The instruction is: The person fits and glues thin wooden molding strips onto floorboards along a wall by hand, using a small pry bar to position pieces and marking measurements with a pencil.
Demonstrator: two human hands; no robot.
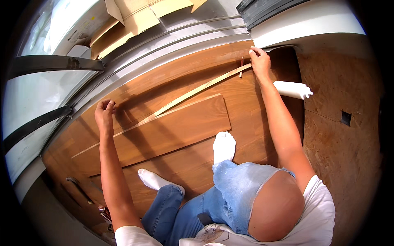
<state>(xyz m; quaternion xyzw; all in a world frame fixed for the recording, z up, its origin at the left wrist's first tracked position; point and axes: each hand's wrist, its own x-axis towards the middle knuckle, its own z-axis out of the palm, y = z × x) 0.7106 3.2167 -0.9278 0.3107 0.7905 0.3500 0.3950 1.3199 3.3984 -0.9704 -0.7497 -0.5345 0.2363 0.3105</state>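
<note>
I sit on wood-brown boards (246,123) in white socks. My left hand (104,112) hovers at the left near the track-side edge, fingers curled; whatever they hold is unclear. My right hand (259,61) is at the far right corner, fingertips pinched on something small I cannot make out, beside the end of a pale narrow wooden strip (197,88). That strip lies diagonally over the boards, above a loose brown plank (188,119). A pencil-like stick (241,71) lies under the strip near my right hand. A white tube (290,89) is beside my right forearm.
Metal sliding tracks (184,33) and a glass panel with dark frames (57,63) border the far and left sides. Cardboard (131,20) and a white box (84,22) lie beyond. A particle-board floor (336,164) is at the right. Small tools (104,213) are at the lower left.
</note>
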